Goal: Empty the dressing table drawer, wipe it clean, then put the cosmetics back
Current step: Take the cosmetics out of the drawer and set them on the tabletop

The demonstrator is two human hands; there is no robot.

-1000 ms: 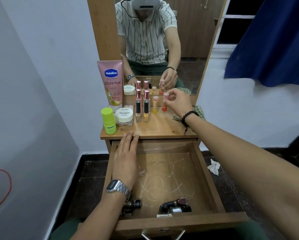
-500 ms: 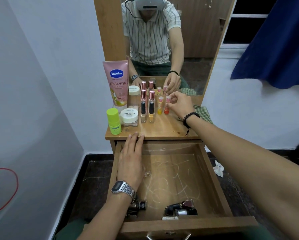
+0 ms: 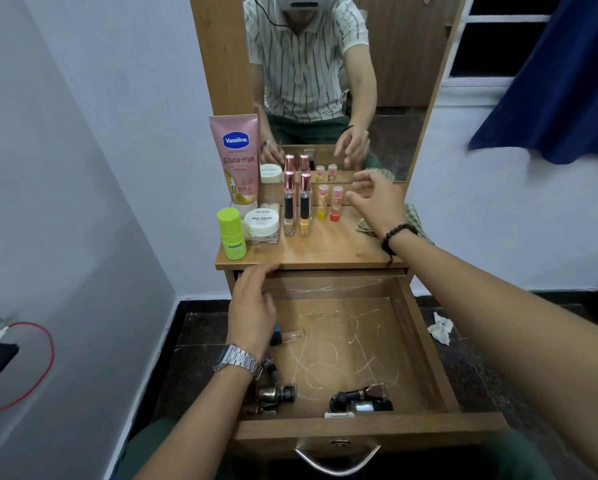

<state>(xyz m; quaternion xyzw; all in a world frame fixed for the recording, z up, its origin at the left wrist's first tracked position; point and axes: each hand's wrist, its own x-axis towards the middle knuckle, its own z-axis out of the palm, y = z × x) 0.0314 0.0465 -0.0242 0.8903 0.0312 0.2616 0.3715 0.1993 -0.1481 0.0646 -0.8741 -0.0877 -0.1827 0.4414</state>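
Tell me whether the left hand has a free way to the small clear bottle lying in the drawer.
Probably yes. The left hand hovers open over the drawer's left side, and the small clear bottle lies on the drawer floor just beside its palm. Nothing lies on top of the bottle; the other bottles sit nearer the front.

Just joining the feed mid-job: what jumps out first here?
The open drawer fills the foreground, its floor scrawled with pale marks and a few small bottles left near its front. Above it, cosmetics line the tabletop before the mirror, tallest the pink Vaseline tube. Both hands are empty.
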